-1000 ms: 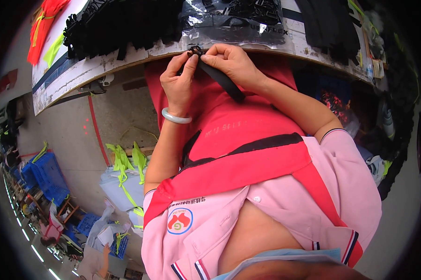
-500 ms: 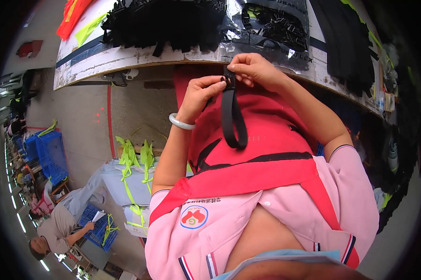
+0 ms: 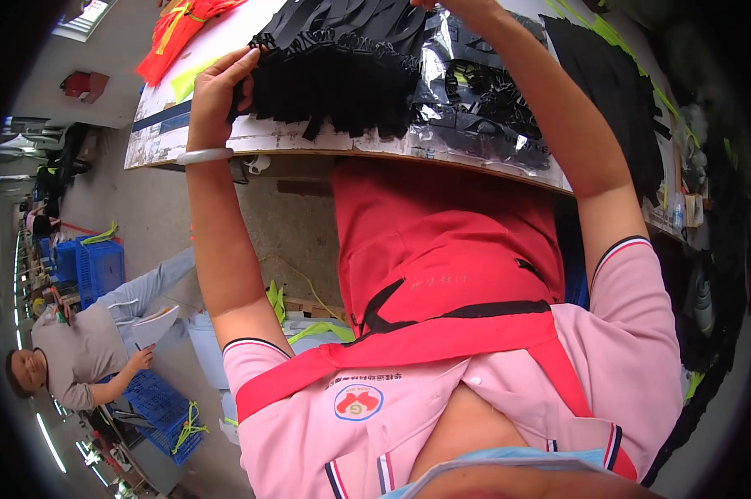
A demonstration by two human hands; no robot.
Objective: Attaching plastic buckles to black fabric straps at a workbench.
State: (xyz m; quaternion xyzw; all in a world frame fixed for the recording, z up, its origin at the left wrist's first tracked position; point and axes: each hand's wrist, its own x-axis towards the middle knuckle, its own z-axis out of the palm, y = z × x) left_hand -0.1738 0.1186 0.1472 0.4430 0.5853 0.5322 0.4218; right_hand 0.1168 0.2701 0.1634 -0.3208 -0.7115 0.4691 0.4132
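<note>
My left hand (image 3: 219, 87) is over the left end of a pile of black webbing straps (image 3: 334, 96) on the table. Its thumb and fingers are pinched at a black strap (image 3: 243, 93), beside a row of black plastic buckles (image 3: 342, 41) running across the pile. My right hand (image 3: 452, 5) reaches past the pile's far side and is mostly cut off by the upper edge. Its fingers hardly show, so what they hold is hidden.
Clear plastic bags of black parts (image 3: 475, 91) lie right of the pile, then more black straps (image 3: 604, 100). Orange fabric (image 3: 180, 37) sits at the table's far left. A seated person (image 3: 80, 349) with papers is at left, near blue crates (image 3: 155, 407).
Both hands have left the spot before my apron and reached forward over the table, the left toward the pile's left end. The strap loop hanging between them is gone from there.
</note>
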